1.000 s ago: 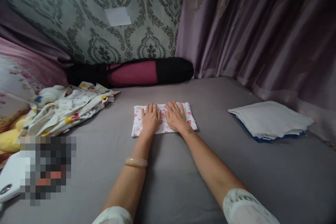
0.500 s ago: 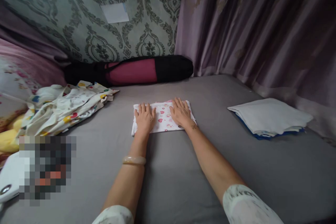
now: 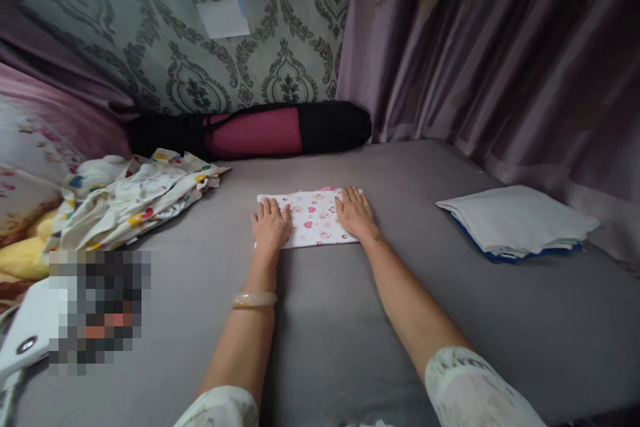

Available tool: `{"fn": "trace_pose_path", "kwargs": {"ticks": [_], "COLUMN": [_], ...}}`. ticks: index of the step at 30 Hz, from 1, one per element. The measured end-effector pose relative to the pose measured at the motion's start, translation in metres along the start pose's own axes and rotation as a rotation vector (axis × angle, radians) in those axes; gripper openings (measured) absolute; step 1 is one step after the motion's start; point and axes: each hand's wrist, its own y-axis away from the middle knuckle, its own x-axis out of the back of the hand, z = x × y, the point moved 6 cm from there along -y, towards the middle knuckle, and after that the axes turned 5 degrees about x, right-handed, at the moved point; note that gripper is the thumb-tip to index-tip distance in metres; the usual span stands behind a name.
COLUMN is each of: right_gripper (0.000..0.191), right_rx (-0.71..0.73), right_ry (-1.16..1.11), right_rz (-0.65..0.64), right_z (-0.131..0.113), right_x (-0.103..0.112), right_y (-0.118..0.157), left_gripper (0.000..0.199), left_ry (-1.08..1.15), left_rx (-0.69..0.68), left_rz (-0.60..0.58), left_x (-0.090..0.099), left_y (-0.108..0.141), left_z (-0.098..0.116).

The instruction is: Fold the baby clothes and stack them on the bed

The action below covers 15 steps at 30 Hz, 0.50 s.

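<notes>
A folded white cloth with pink and red hearts and flowers [image 3: 315,219] lies flat on the grey bed sheet [image 3: 325,320]. My left hand [image 3: 271,223] rests palm down on its left end, fingers stretched out. On the right end lies my right hand [image 3: 355,213], also flat with its fingers extended. Neither hand grips the cloth. Both palms hide parts of its short edges. A bit of pink fabric shows along the far edge.
Folded white and blue cloths [image 3: 517,221] are stacked at the right. Patterned garments [image 3: 150,193] lie heaped at the left, behind a white device [image 3: 35,327] with a cable. A long black and pink bag [image 3: 255,132] lies against the wall, beside the curtain [image 3: 425,47].
My hands have moved apart, the left toward the left end and the right toward the right end of the cloth. More of its printed middle shows. The view has shifted slightly.
</notes>
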Motion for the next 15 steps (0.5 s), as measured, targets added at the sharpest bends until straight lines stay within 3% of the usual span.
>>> {"fn": "trace_pose_path", "kwargs": {"ticks": [4, 10, 15], "right_gripper": [0.06, 0.062, 0.065], "right_rx": [-0.003, 0.027, 0.079], "right_ry": [0.0, -0.019, 0.02], "right_rz": [-0.001, -0.056, -0.079], "right_z": [0.0, 0.006, 0.016], "right_x": [-0.001, 0.011, 0.006], "right_y": [-0.001, 0.004, 0.019], "left_gripper": [0.065, 0.065, 0.065], "left_ry": [-0.006, -0.013, -0.058], "left_rx": [-0.005, -0.052, -0.126], "left_rz": [0.014, -0.128, -0.108], "left_x": [0.0, 0.007, 0.007], "left_y": [0.001, 0.003, 0.015], "left_z": [0.0, -0.009, -0.02]}}
